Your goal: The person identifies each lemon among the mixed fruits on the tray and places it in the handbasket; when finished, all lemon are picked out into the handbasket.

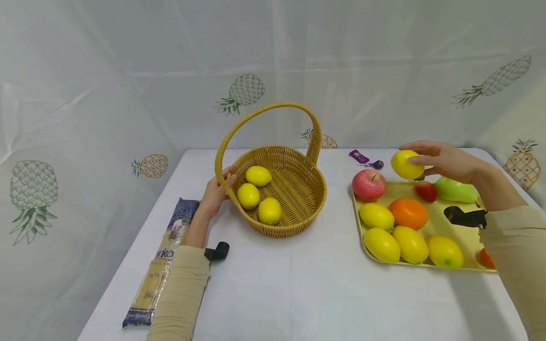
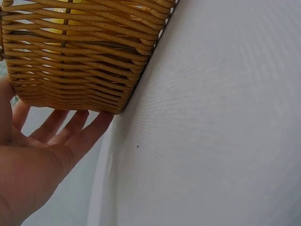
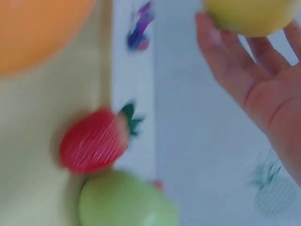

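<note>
My left hand [image 1: 214, 195] holds the left side of a round wicker basket [image 1: 294, 232] near the foot of its tall handle. In the left wrist view, the fingers [image 2: 84, 136] lie along the basket's outer wall, fingertips by its lower edge. Three yellow lemons, one a lemon [image 1: 258, 176] at the back, lie in the left part of the basket. My right hand [image 1: 454, 162] grips another lemon [image 1: 405, 164] between thumb and fingers, raised over the back edge of a yellow tray [image 1: 460, 228]. That lemon [image 3: 254, 16] is blurred and partly cut off in the right wrist view.
On the tray are several lemons, an orange [image 1: 408, 213], a red apple [image 1: 368, 185], a strawberry [image 1: 425, 191] and a green pear [image 1: 456, 190]. Behind it lie a purple-wrapped candy [image 1: 359, 156] and a lollipop [image 1: 376, 165]. A long pasta packet [image 1: 158, 270] lies beside my left forearm.
</note>
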Available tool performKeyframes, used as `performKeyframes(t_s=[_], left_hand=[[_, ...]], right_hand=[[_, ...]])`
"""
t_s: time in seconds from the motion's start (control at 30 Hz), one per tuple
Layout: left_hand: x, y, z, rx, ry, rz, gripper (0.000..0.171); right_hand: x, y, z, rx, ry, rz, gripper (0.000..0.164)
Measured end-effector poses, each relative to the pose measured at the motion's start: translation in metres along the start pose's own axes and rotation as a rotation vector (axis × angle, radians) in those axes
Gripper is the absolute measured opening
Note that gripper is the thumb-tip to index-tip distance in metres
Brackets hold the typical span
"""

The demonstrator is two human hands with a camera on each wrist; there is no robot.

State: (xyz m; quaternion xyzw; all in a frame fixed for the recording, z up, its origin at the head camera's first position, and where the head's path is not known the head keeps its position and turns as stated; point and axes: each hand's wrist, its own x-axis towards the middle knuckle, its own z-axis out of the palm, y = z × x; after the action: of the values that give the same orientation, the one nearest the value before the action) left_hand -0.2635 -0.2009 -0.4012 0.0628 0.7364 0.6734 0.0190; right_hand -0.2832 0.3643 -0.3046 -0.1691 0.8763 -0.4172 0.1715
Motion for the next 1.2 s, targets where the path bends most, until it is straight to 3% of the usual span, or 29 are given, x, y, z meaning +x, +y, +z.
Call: performKeyframes(t_s=[0.17,0.27,0.5,0.73,0.93,1.2], left_hand=[[0.0,0.0,0.001,0.004,0.006,-0.003,0.052],[-0.001,0.0,0.0,0.003,0.008,-0.001,0.052],[-0.001,-0.002,0.0,-0.004,0.006,0.003,0.051],[-0.006,0.007,0.002,-0.015,-0.011,-0.015,0.051],[-0.002,-0.002,0.0,-0.019,-0.011,-0.012,0.051],[-0.001,-0.002,-0.002,0.0,0.007,-0.004,0.052]], right_hand=[[0.008,-0.034,0.014,0.205,-0.107,-0.103,0.031],[0.016,-0.058,0.032,0.261,-0.159,-0.072,0.03],[0.044,-0.101,0.084,0.277,-0.25,0.038,0.051],[0.078,-0.118,0.13,0.192,-0.3,0.043,0.055],[0.103,-0.129,0.164,0.212,-0.305,0.045,0.045],[0.123,-0.137,0.198,0.232,-0.451,0.102,0.044]])
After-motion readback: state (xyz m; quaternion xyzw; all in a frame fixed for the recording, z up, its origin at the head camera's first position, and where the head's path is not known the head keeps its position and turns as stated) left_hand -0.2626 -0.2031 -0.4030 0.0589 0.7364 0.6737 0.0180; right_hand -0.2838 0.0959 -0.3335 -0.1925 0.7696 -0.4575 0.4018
